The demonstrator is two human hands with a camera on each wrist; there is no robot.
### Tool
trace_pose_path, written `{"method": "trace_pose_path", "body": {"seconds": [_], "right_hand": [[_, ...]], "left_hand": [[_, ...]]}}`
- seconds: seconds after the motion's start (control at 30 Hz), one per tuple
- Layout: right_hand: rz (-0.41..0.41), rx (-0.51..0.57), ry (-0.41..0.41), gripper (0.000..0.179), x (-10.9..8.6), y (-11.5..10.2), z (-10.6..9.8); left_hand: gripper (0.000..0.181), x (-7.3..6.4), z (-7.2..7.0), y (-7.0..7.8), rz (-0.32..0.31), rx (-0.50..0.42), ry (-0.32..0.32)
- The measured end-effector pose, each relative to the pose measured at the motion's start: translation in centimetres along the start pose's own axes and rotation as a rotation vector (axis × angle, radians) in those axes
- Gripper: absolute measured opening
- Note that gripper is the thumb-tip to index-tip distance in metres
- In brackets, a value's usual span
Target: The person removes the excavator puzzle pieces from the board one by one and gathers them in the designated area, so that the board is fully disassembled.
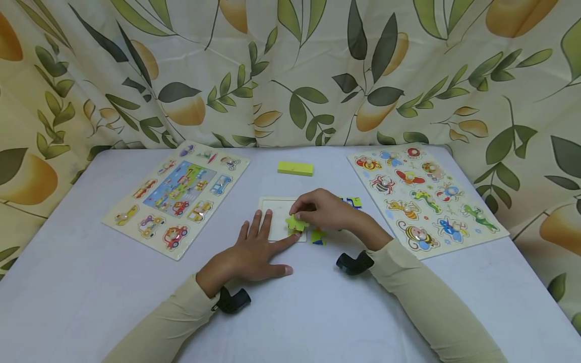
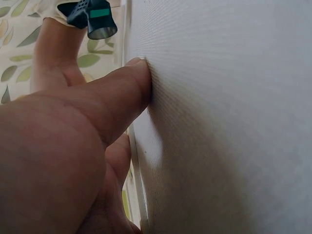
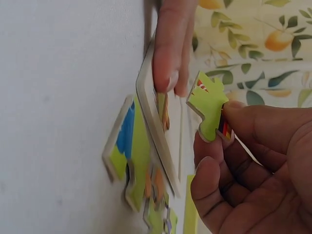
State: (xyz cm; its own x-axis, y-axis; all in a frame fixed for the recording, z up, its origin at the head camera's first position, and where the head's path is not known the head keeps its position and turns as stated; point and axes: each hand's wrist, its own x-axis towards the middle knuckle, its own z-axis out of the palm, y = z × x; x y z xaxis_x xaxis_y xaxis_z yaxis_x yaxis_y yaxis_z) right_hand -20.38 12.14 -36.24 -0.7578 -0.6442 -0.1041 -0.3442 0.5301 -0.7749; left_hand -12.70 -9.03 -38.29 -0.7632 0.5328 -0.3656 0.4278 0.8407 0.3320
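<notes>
My right hand (image 1: 324, 212) pinches a yellow-green jigsaw puzzle piece (image 3: 207, 105) between thumb and fingers, held just over the board's near right corner. Red marks and a dark striped patch show on the piece. My left hand (image 1: 256, 254) lies with straight, spread fingers across the white puzzle board (image 1: 274, 231). Its index fingertip rests at another puzzle piece (image 3: 164, 112) lying inside the frame near that corner, partly hidden by the finger. In the left wrist view the thumb (image 2: 122, 97) reaches out along the white tabletop.
Loose green and blue puzzle pieces (image 1: 318, 237) lie right of the board, with several more pieces (image 1: 354, 202) partly behind my right hand. A yellow-green block (image 1: 295, 168) sits beyond the board. A vehicle puzzle (image 1: 181, 196) lies left, an insect puzzle (image 1: 424, 199) right.
</notes>
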Motion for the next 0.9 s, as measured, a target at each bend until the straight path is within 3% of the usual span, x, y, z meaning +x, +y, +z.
{"method": "trace_pose_path", "body": {"seconds": [0.37,0.9], "right_hand": [[0.009,-0.004,-0.028,0.012,-1.9,0.8,-1.7],[0.045,-0.018,-0.130,0.013,-3.6,1.8,-3.2]], "left_hand": [[0.069,0.1,0.1,0.2,-0.003,-0.007,0.000],[0.069,0.1,0.1,0.1,-0.025,0.002,0.005]]}}
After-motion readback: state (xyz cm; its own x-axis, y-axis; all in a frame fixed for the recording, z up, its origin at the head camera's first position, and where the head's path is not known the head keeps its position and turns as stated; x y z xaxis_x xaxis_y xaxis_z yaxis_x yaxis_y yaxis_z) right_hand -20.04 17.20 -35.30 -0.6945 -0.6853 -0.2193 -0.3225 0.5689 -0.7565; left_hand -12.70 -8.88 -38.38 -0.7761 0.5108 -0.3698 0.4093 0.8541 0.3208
